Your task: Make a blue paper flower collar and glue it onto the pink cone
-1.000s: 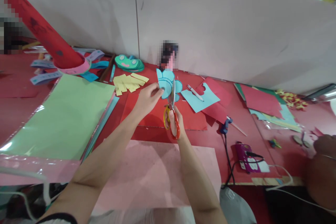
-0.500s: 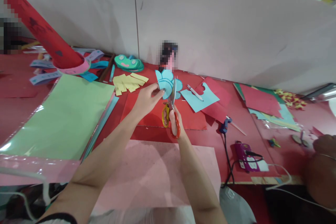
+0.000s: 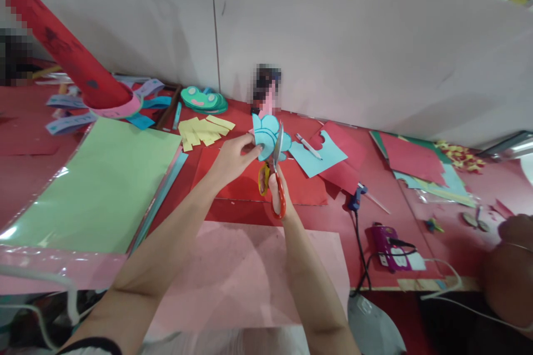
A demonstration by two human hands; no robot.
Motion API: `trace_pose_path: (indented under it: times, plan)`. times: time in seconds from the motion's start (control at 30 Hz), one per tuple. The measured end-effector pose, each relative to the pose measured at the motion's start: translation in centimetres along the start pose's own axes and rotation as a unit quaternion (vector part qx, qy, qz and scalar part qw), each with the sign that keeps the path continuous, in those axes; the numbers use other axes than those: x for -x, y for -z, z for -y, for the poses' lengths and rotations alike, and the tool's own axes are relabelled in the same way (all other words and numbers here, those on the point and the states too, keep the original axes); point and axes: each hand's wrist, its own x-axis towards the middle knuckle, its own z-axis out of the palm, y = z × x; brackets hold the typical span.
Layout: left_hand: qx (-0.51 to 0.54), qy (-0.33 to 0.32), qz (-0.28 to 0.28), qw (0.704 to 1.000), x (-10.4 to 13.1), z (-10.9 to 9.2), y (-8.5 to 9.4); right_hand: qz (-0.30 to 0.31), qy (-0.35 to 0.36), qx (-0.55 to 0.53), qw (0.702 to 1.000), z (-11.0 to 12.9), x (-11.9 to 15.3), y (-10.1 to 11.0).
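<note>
My left hand [image 3: 240, 156] pinches a light-blue paper cutout [image 3: 265, 142] by its left edge. The cutout has scalloped, petal-like edges and dark drawn lines. In my right hand [image 3: 278, 188] is a pair of scissors [image 3: 277, 160] with one red and one yellow handle loop, the blades pointing up. They lie against the right part of the cutout, with a scalloped piece showing beyond them. Whether the blades are parted is hard to make out. Below both hands lies a red sheet [image 3: 233, 183]. To the right, a white pen [image 3: 308, 146] rests on a notched light-blue sheet [image 3: 318, 163].
Yellow paper strips [image 3: 204, 130] and green frog-face cutouts [image 3: 204, 101] lie behind my left hand. Green sheets in plastic [image 3: 100, 188] cover the left side. A blue glue gun [image 3: 357, 198] with a cord and a purple power strip [image 3: 391, 247] sit at right. A wall [image 3: 333, 44] rises behind.
The blue cutout has turned slightly and shifted a little right and down between my hands. The scissors stay at nearly the same place, both hands keeping hold.
</note>
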Motion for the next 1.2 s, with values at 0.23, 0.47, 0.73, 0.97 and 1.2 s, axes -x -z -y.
trace_pose_path:
  times: [0.23,0.47,0.73,0.97,1.2]
  plan:
    - [-0.01,-0.006,0.027,1.0,-0.05,0.08,0.39,0.007,0.014,-0.011,1.0,-0.66,-0.15,0.15]
    - [0.008,-0.007,0.031,0.999,-0.06,0.3,0.38,-0.004,0.003,-0.006,1.0,-0.66,-0.12,0.06]
    - [0.01,-0.01,0.032,0.999,-0.04,0.36,0.29,0.0,0.003,-0.006,1.0,-0.36,-0.1,0.0]
    - [0.002,-0.005,0.023,1.0,-0.03,0.17,0.23,0.006,0.008,-0.022,1.0,-0.68,-0.11,0.0]
    - [0.009,-0.007,0.019,1.0,-0.04,-0.07,0.25,0.002,-0.003,-0.034,0.999,-0.85,-0.1,-0.1]
